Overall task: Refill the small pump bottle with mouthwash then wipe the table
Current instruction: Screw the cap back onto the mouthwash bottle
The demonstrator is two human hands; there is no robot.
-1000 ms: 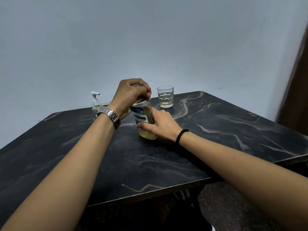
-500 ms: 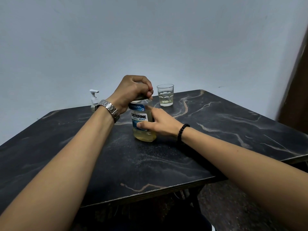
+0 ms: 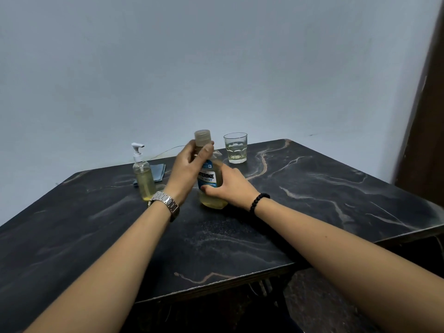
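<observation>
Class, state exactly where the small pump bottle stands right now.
In the head view, the small pump bottle stands upright at the table's far left, just left of the left hand, in front of the folded blue cloth.

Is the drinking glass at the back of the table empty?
No, the drinking glass holds a shallow layer of pale yellowish liquid at its bottom.

head cam: only view | worn at head height, looks forward and down over both forearms | table (image 3: 312, 212) fills lower half, wall (image 3: 216, 68) upper half | hands near centre, mid-range | wide-angle
</observation>
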